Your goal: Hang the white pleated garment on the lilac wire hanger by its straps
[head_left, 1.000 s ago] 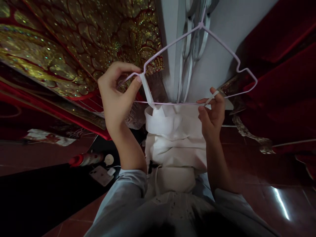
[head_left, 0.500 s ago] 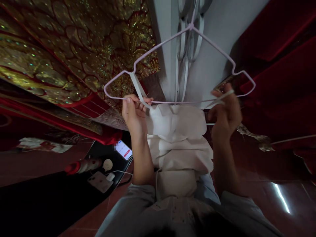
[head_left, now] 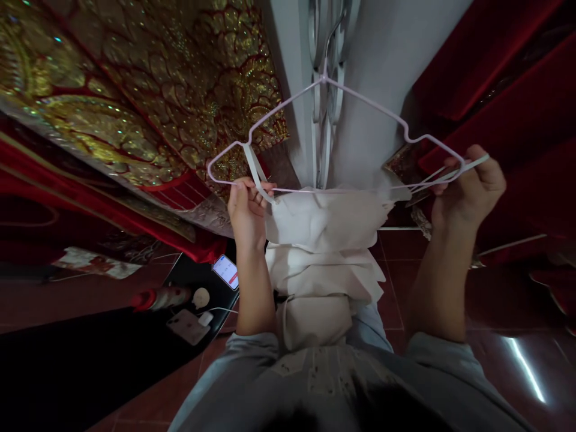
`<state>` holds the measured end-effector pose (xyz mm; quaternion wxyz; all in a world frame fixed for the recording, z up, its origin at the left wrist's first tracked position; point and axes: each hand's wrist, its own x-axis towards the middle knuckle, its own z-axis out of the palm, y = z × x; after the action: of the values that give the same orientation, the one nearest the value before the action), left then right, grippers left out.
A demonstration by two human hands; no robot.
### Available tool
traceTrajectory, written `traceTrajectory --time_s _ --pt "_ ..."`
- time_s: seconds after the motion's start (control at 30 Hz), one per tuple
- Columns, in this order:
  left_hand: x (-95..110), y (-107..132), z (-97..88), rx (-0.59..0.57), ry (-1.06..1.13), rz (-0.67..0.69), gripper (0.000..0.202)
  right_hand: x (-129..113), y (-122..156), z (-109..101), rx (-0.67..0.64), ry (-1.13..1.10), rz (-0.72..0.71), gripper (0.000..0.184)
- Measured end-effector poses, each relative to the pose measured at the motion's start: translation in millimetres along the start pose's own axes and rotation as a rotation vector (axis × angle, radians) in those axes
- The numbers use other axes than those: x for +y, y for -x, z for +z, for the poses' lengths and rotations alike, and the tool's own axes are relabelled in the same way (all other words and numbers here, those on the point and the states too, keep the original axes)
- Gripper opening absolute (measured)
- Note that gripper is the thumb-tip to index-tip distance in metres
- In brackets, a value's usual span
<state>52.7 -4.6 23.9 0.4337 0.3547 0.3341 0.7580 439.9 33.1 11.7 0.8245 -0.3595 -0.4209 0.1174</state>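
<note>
A thin pale wire hanger [head_left: 360, 102] hangs by its hook from a white ornate fixture [head_left: 326, 36] in front of me. A white garment [head_left: 326, 240] droops from the hanger's bottom bar. Its left strap [head_left: 252, 165] is looped over the hanger's left notch. My left hand [head_left: 245, 207] is closed on the garment's top edge and the bar below that strap. My right hand [head_left: 470, 186] is closed on the right strap [head_left: 468, 166], pulled taut at the hanger's right tip.
A gold-sequinned red costume [head_left: 135, 102] hangs at the left, dark red velvet [head_left: 508, 90] at the right. On a dark surface at lower left lie a lit phone [head_left: 225, 271], a second phone [head_left: 186, 326] and a red-tipped tool [head_left: 157, 297]. Red floor tiles below.
My right hand has carried the right strap outward and up to the hanger's right tip. My left hand dropped from the left notch to the bottom bar, leaving the left strap looped there.
</note>
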Motion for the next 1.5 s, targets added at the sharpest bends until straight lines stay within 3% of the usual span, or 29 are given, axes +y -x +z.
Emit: traceTrajectory --time_s 0.13,0.27,0.37,0.53,0.67,0.77,0.87,1.03,1.17,1.3,1.4,1.5 --pt "3 -3 -2.5 0.011 -0.031 -0.035 0.046 0 6 -7 -0.025 0.052 0.123 0.042" --pt "6 -7 -4.7 0.01 -0.02 -0.022 0.044 -20 12 4 -0.193 0.078 0.215 0.05" --pt "5 -6 -1.9 0.01 0.016 -0.028 0.041 -44 7 25 -0.351 0.115 0.145 0.051" --pt "-1 1 9.7 0.068 0.043 -0.132 0.037 -82 -14 61 -0.626 0.357 0.018 0.027" --pt "1 -1 13.4 0.086 0.033 -0.183 0.035 -89 -18 64 -0.788 0.577 -0.117 0.025" --pt "4 -8 9.8 0.061 0.022 -0.216 0.037 -83 -3 49 -0.78 0.657 -0.286 0.053" --pt "8 -14 4.3 0.024 0.027 -0.237 0.037 -73 26 29 -0.649 0.697 -0.428 0.076" --pt "8 -13 0.3 -0.013 0.045 -0.251 0.036 -72 82 13 -0.425 0.659 -0.536 0.048" --pt "2 -7 2.6 -0.013 0.062 -0.178 0.038 -76 122 36 -0.447 0.499 -0.45 0.042" --pt "-6 1 8.2 -0.01 0.04 -0.099 0.039 -63 150 77 -0.66 0.37 -0.181 0.045" --pt "-13 8 12.1 -0.005 -0.021 -0.033 0.043 -49 156 97 -0.748 0.345 0.019 0.047" --pt "-17 18 12.0 0.016 -0.156 0.037 0.048 -42 151 100 -0.711 0.348 0.062 0.043"
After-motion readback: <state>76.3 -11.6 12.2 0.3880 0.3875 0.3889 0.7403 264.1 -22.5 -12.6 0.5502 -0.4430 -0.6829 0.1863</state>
